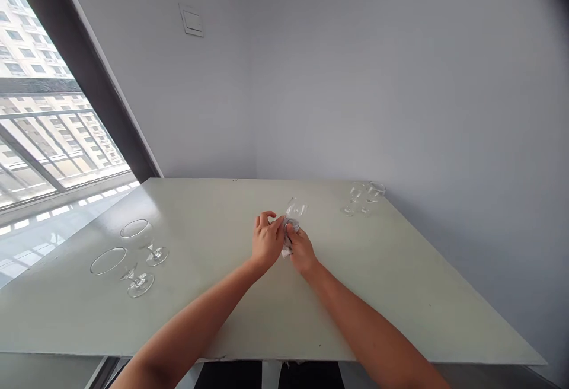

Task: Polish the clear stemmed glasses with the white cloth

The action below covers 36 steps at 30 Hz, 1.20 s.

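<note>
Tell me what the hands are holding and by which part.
The left hand and right hand grip a wine glass through a white cloth; the hands hide which part.

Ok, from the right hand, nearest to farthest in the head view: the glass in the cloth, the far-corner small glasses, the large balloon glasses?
From the right hand:
1. Cloth-wrapped wine glass, mid-table, in the hands.
2. Small wine glasses, far right corner.
3. Large balloon glasses, left side; too close to call between them.
</note>
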Motion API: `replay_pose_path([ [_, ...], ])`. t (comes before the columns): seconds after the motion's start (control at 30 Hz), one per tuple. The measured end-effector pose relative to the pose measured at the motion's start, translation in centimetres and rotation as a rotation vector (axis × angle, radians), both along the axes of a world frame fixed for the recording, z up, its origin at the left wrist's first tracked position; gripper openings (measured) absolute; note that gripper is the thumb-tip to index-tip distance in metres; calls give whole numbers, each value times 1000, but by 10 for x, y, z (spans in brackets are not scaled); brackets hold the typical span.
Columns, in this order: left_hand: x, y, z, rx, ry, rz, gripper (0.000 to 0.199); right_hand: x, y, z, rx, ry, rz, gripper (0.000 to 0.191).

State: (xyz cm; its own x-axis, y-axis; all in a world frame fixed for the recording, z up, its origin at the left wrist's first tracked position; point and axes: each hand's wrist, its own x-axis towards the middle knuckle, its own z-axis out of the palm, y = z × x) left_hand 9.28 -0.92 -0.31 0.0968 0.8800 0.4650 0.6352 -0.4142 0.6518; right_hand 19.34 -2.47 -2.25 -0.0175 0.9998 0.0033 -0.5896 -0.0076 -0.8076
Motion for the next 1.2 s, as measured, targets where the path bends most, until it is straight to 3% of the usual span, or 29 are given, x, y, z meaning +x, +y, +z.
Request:
replay_pose_path([
  [0.1,-16,8,15,-230,-189,-111,26,4,1,2,-51,47,89,30],
  [0.23,-35,16,14,-755,-652,-619,48,4,-2,2,-97,68,323,32],
  [0.3,-39,18,5,-840,-802,-749,51,3,-4,0,-105,40,405,34],
  [0.4,-41,20,-9,-796,-894,-679,45,2,-2,-5,-78,-106,372,35],
  [0.67,-45,26,-24,-744,-913,-310,40,0,-4,-21,306,-964,-147,16],
  [0.93,-50,28,-22,-710,-1084,-166,36,-19,-22,-15,770,-1668,-168,37],
  [1.07,-58,33,-17,-687,-1203,-131,28,-21,-25,-11,910,-1639,-85,32],
  [1.13,-65,38,-14,-687,-1258,-102,22,-18,-22,-10,834,-1488,-146,28],
  [1.2,-72,43,-13,-700,-1304,-65,16,-11,-18,-6,680,-1269,-299,25],
])
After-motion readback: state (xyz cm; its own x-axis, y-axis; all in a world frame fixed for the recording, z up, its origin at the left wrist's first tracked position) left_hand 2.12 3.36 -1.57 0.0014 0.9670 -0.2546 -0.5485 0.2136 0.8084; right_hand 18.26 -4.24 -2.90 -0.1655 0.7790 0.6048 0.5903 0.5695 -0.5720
